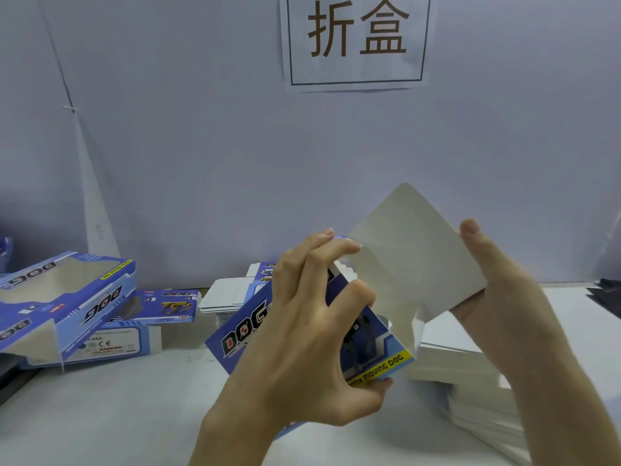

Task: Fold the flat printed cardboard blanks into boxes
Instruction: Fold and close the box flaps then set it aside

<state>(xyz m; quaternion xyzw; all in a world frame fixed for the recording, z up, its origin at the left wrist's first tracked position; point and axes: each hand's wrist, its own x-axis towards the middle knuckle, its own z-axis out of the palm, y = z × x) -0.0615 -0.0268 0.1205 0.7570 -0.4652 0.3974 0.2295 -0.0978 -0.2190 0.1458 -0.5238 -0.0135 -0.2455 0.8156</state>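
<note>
A blue printed "DOG" cardboard box [383, 344], partly folded, is held above the table in the middle of the view. My left hand [302, 331] grips its body, fingers curled over the top edge and thumb under the yellow strip. A large white flap [413, 257] stands up from the box toward the wall. My right hand [497, 297] holds that flap from behind, thumb along its right edge.
Folded blue boxes [64, 307] lie at the left on the white table [117, 408]. A stack of flat blanks [228, 297] sits behind the held box and another white stack [470, 381] lies at the right. A paper sign [356, 38] hangs on the wall.
</note>
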